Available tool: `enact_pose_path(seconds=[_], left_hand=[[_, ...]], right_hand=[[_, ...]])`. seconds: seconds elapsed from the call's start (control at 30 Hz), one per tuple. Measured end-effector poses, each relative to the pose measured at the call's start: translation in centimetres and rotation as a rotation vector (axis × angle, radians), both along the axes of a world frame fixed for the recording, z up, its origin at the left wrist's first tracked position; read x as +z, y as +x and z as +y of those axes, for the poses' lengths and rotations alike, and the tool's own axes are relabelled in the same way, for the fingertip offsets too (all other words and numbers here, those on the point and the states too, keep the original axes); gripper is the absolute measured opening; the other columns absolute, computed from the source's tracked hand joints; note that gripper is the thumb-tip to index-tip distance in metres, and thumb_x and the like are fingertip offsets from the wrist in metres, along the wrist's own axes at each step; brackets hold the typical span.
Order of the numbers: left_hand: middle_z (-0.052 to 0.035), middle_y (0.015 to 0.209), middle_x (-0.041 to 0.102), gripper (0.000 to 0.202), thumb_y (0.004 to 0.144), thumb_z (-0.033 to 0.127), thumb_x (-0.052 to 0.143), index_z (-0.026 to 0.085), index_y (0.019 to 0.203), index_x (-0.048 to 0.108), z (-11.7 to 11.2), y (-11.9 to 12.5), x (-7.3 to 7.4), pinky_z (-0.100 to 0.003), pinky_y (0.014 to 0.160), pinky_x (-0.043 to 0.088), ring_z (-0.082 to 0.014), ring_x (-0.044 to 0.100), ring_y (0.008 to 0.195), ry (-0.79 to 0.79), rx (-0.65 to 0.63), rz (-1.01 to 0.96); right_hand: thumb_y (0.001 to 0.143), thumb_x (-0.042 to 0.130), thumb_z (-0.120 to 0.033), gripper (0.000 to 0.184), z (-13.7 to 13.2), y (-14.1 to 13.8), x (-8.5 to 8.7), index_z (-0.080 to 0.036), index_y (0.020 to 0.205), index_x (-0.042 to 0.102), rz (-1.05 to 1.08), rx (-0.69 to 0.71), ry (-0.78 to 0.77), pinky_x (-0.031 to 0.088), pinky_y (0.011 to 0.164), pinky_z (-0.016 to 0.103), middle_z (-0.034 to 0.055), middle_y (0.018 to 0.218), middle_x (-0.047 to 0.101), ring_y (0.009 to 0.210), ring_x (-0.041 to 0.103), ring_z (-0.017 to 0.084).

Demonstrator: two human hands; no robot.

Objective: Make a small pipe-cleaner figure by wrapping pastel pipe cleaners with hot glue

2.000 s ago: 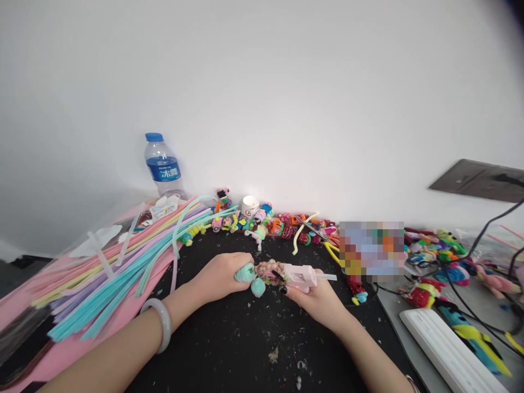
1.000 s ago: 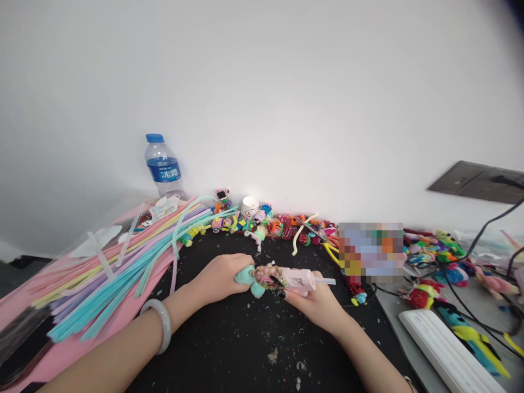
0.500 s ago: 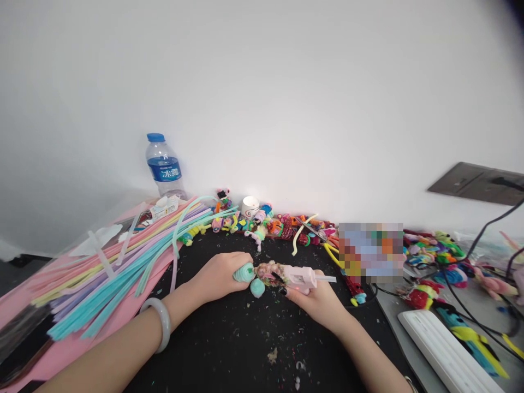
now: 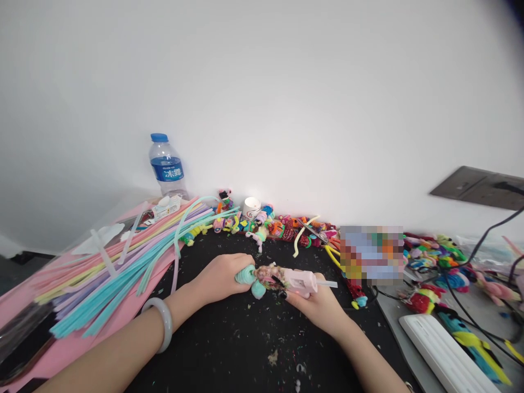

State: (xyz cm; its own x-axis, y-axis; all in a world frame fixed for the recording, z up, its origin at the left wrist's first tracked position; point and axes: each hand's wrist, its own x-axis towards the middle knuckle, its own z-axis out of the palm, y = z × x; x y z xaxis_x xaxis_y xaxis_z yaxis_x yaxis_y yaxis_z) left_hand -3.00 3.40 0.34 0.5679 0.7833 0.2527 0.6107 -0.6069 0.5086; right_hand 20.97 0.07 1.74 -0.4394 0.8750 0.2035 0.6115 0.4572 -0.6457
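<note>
In the head view, two bare hands are close together over a black mat (image 4: 221, 338). The left hand (image 4: 224, 277) is holding a fluffy mint-green roll (image 4: 245, 274) in its fingers. A mint-green ball (image 4: 257, 290) sits just beside the roll, on the side near the person. The right hand (image 4: 321, 305) is wrapped around a pink glue gun (image 4: 302, 281). The front part of the gun is covered in brown and pink fuzz, and its tip points at the green roll. I can't tell if the tip touches it. A clear stick (image 4: 327, 284) pokes out of the back end. There is a pale bracelet (image 4: 165, 328) on the left arm. Little bits of fluff are scattered over the mat.

To the left, a big pile of fuzzy sticks (image 4: 123, 267) lies on a pink sheet (image 4: 159, 273). A water bottle (image 4: 167, 169) stands behind it by the wall (image 4: 286, 109). Lots of small fuzzy toys (image 4: 276, 228) lie along the back of the mat, with a white paper cup (image 4: 251, 207) among them. On the right is a long white bar (image 4: 446, 349), next to a blue and yellow toy (image 4: 472, 344).
</note>
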Motion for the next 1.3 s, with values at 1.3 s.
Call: enact_pose_path(seconds=[1.3], left_hand=[[0.0028,0.074,0.058,0.004,0.076,0.021,0.054,0.02,0.079,0.054,0.04,-0.11,-0.06,-0.022,0.064,0.037,-0.0135,0.056,0.07,-0.009,-0.028,-0.011]], right_hand=[[0.079,0.056,-0.028,0.015,-0.34,-0.11,0.36,-0.019,0.068,0.058,-0.038,-0.028,0.012,0.042,0.051,0.022,0.0001,0.064,0.059,0.055,0.053,0.014]])
